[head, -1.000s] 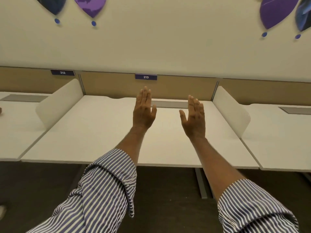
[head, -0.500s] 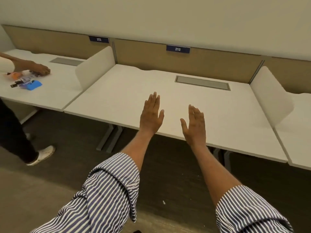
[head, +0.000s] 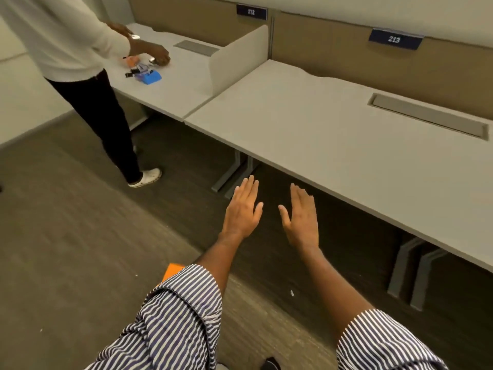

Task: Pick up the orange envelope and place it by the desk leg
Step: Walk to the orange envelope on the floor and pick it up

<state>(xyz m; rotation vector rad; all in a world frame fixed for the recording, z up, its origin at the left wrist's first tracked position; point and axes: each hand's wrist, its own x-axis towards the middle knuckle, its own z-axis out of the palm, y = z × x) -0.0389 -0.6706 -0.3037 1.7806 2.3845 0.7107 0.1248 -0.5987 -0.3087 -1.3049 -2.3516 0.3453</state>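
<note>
A corner of the orange envelope (head: 172,271) shows on the carpet, mostly hidden behind my left striped sleeve. My left hand (head: 243,209) and my right hand (head: 301,217) are stretched out flat, fingers apart, holding nothing, in the air in front of the white desk (head: 320,134) marked 213. Grey desk legs (head: 229,174) stand under the desk's left end, just beyond my left hand. Another pair of grey legs (head: 410,273) stands at the right.
A person (head: 80,62) in a white top and black trousers stands at the left desk (head: 170,84), handling small items, among them a blue one (head: 150,77). A white divider (head: 237,57) separates the desks. Grey carpet (head: 66,236) spreads to the left.
My view has tipped down and turned left: the floor, the desk legs, the envelope corner and the person have come into view. Both hands stay flat and empty.
</note>
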